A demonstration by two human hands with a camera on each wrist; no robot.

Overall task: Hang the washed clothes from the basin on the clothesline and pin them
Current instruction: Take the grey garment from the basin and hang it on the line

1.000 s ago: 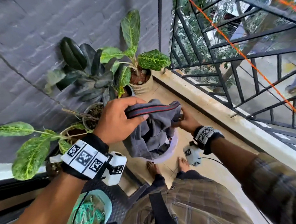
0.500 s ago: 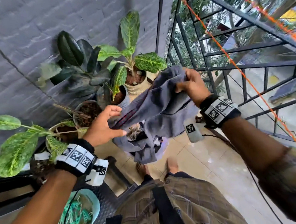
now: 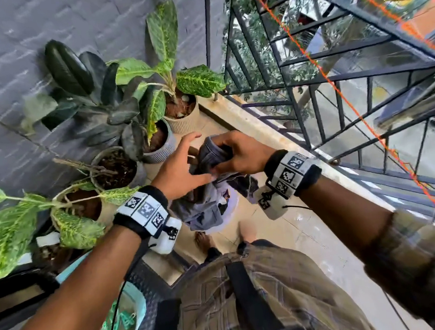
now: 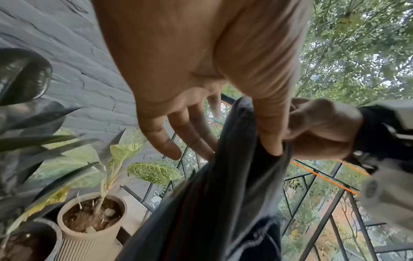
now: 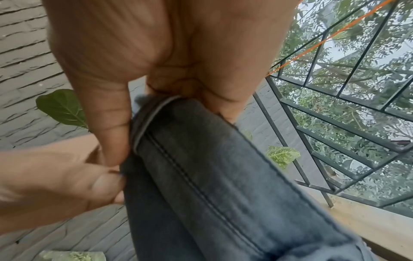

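Note:
A grey denim garment hangs bunched from my right hand, whose fingers and thumb curl round its stitched hem. My left hand is just left of it, fingers straight and spread, with only the thumb tip touching the cloth beside the right hand. The garment's lower part trails into the pale basin on the floor, which holds more crumpled clothes. An orange clothesline runs diagonally in front of the railing to the right, above both hands.
Potted plants crowd the floor along the grey brick wall on the left. A black metal railing on a concrete ledge bounds the right side. A teal bowl of green pegs sits at lower left. My bare feet stand behind the basin.
My right hand has come down from near the railing and the hands have closed together. The spread garment is now bunched, and my left hand has let go of its striped band.

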